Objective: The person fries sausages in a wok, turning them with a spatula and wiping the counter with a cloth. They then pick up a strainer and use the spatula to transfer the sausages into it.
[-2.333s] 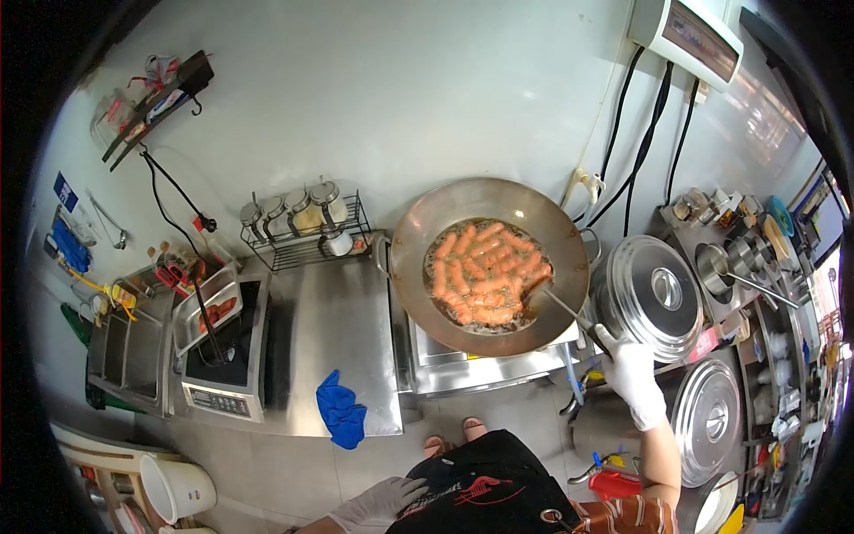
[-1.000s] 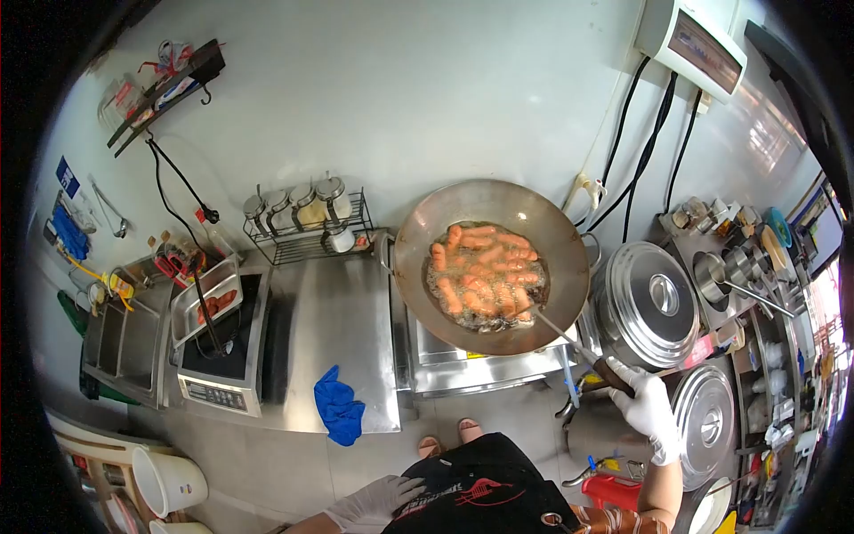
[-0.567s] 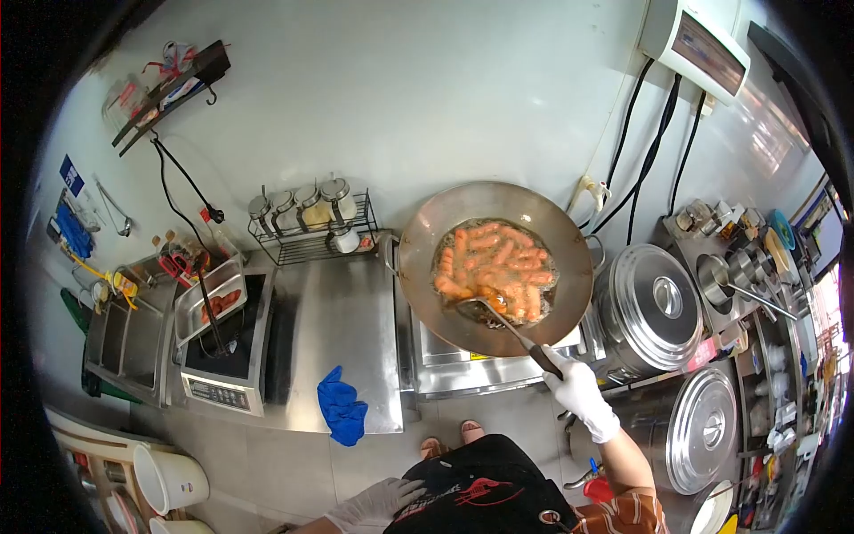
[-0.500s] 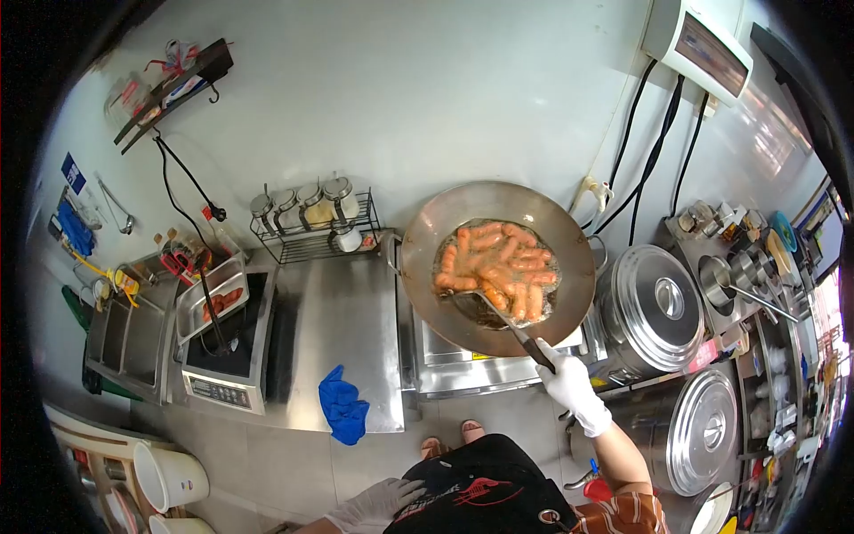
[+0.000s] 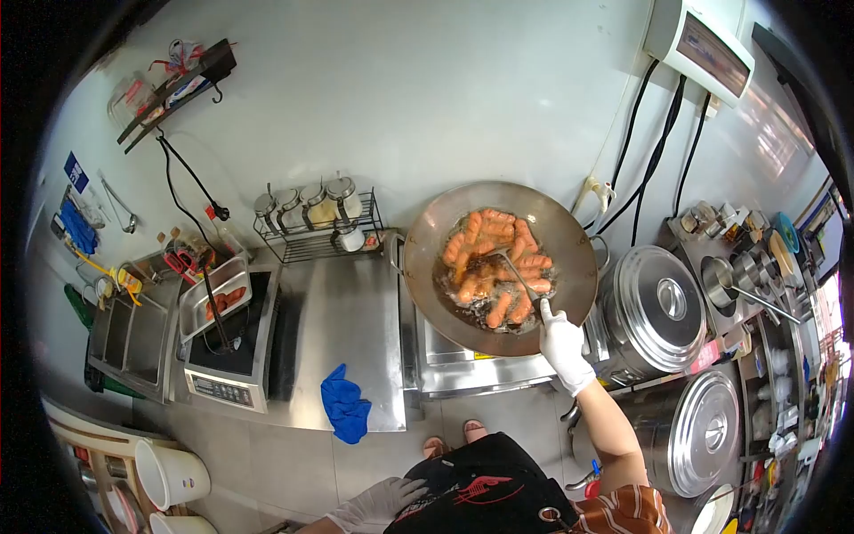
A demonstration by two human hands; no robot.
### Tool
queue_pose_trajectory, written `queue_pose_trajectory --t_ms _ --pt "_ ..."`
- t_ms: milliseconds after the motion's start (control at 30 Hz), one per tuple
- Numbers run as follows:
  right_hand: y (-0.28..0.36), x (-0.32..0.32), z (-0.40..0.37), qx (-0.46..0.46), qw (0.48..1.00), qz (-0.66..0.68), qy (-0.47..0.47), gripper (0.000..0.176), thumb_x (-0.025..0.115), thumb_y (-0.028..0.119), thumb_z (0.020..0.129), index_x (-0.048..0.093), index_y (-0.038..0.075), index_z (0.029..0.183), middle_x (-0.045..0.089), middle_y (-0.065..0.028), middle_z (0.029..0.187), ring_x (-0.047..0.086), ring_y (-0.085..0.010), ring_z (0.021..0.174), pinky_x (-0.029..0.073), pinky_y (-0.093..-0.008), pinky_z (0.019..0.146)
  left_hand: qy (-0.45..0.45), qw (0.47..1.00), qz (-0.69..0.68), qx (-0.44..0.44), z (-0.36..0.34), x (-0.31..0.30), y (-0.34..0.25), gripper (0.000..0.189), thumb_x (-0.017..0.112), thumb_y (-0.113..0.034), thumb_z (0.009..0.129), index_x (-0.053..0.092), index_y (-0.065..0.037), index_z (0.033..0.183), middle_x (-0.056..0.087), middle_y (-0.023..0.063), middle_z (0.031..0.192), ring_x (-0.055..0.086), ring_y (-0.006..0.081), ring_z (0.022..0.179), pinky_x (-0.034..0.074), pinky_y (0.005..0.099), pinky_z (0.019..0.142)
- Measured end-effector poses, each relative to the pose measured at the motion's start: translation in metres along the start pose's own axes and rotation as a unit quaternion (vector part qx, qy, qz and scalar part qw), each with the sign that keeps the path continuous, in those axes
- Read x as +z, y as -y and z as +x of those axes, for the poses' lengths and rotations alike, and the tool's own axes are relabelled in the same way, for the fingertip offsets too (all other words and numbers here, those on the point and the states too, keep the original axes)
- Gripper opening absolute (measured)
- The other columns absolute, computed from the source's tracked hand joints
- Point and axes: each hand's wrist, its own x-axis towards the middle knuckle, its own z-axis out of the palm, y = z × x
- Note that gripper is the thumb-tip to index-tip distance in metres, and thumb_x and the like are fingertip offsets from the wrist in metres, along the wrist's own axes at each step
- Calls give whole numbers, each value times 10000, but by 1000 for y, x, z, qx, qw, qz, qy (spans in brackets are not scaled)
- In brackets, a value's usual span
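Note:
My right hand [image 5: 564, 351], in a white glove, is closed around the dark handle of a long-handled metal cooking utensil [image 5: 513, 271]. The utensil reaches into a large wok [image 5: 427, 298], and its head is hidden among the sausages. Many orange-brown sausages [image 5: 500, 230] lie in bubbling oil [image 5: 480, 311] in the wok. Low at the front, my left hand [image 5: 391, 500], in a thin whitish glove, lies flat against the black apron [image 5: 480, 472]. Its fingers are stretched out and hold nothing.
Left of the wok, a steel counter [image 5: 342, 303] bears a blue cloth [image 5: 344, 405] and a rack of seasoning jars [image 5: 316, 222]. Farther left, a metal tray of sausages [image 5: 216, 303] rests on an induction cooker [image 5: 231, 356]. Lidded pots [image 5: 654, 307] stand to the right.
My right hand has moved up along the wok's right side, taking the utensil farther in. The sausages have shifted and spread, and the oil bubbles more. My left hand stays put.

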Motion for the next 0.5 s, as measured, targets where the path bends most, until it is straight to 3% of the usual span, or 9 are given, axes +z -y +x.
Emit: queue_pose_trajectory --t_ms 167,200,233,367,433,467,500 --pt "-20 -4 -29 -34 997 -62 -13 527 599 131 792 543 40 1309 546 -139 760 590 -257 551 452 -380 460 10 1000 -12 0 3 1 2 448 415 -257 972 406 -53 1371 432 105 1415 518 252 1167 414 367 1005" --pt "-14 -24 -35 -34 999 -41 -8 526 553 78 771 552 9 1293 576 -140 778 582 -260 565 491 -406 565 16 999 -30 2 4 4 4 494 443 -239 925 392 -51 1379 431 135 1419 527 276 1171 425 373 979" --pt "-14 -30 -42 -32 999 -43 -8 526 553 78 771 552 9 1293 576 -140 778 582 -260 565 491 -406 565 22 999 -48 3 4 5 5 547 472 -221 877 379 -49 1388 430 166 1424 535 300 1175 437 378 953" --pt "-12 -53 -68 20 997 25 70 565 615 107 748 546 27 1303 621 -176 810 635 -301 617 506 -417 554 -3 1000 -21 23 6 -2 3 556 476 -218 875 370 -53 1395 421 162 1430 533 298 1179 433 377 961" --pt "-11 -64 -78 12 995 83 59 576 637 112 750 541 63 1316 605 -200 773 622 -335 612 497 -424 552 12 1000 7 -1 7 -6 1 453 404 -275 981 403 -70 1385 434 101 1425 529 248 1155 398 363 1018" --pt "-9 -71 -81 51 987 115 103 569 652 131 758 543 61 1312 617 -222 823 637 -365 692 511 -430 631 13 1000 8 1 7 -4 2 453 404 -275 981 403 -70 1385 434 101 1425 529 248 1155 398 363 1018" --pt "-11 -71 -82 53 987 115 103 569 652 131 758 543 61 1312 617 -222 823 637 -365 692 511 -430 631 7 1000 9 3 7 -1 3 459 409 -285 978 404 -74 1386 435 99 1425 537 251 1143 401 370 1013"
